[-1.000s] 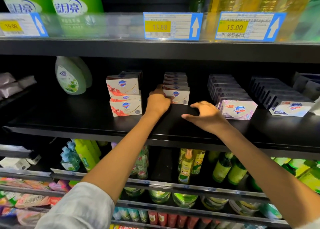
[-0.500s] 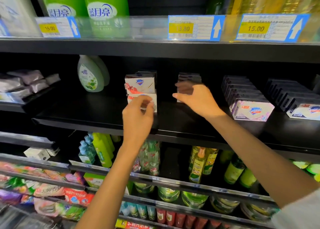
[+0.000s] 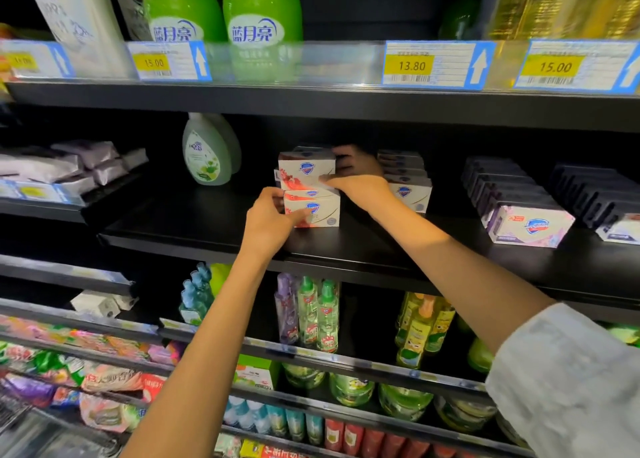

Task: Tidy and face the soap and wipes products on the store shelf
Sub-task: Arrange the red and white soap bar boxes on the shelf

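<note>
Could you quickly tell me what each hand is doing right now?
Left hand: grips the lower red soap box.
Right hand: grips the upper red soap box.

White soap boxes (image 3: 309,187) with red splashes (blue shield logo), on a black shelf (image 3: 207,222).

Glossy cardboard soap boxes (image 3: 311,212); matt black shelf (image 3: 207,225); shiny plastic bottles (image 3: 263,25)

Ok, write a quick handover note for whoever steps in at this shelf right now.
Left hand grips the lower red soap box at its left end. Right hand holds the upper red soap box from its right side. The two boxes sit stacked on the black shelf, not yet squared. White soap row and purple soap row face front. Left: align the stack; wipes packs untouched.
</note>
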`<state>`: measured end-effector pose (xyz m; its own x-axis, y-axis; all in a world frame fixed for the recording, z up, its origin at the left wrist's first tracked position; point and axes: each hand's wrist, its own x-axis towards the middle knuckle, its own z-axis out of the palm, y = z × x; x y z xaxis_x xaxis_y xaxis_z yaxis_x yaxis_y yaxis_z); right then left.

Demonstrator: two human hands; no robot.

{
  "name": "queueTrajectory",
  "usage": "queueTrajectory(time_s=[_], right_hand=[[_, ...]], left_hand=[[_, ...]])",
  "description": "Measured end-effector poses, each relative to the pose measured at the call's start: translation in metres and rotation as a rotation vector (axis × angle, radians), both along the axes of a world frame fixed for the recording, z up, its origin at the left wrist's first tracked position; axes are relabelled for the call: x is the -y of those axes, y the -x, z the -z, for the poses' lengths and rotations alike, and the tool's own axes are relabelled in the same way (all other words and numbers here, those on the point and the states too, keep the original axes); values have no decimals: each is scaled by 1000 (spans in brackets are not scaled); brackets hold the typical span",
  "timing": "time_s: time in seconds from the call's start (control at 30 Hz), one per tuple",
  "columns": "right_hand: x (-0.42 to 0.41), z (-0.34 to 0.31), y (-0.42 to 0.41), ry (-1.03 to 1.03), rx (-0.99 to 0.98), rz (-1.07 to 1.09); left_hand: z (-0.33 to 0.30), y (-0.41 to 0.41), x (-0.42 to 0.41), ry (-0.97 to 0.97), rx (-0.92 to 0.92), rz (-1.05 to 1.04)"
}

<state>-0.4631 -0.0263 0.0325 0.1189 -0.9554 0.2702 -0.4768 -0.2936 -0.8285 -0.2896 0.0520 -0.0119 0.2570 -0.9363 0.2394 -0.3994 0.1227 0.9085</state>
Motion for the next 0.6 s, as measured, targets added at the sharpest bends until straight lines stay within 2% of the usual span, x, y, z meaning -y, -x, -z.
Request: queueTrajectory(time_s=[0.13,0.43,0.6], right_hand=[[-2,2,2,70,18,44],[-18,0,44,136,250,106],[-2,-6,100,140,183,187]], left_hand=[[3,-1,6,28,34,-18],[8,-2,10,72,104,10],[13,3,6,86,67,8]])
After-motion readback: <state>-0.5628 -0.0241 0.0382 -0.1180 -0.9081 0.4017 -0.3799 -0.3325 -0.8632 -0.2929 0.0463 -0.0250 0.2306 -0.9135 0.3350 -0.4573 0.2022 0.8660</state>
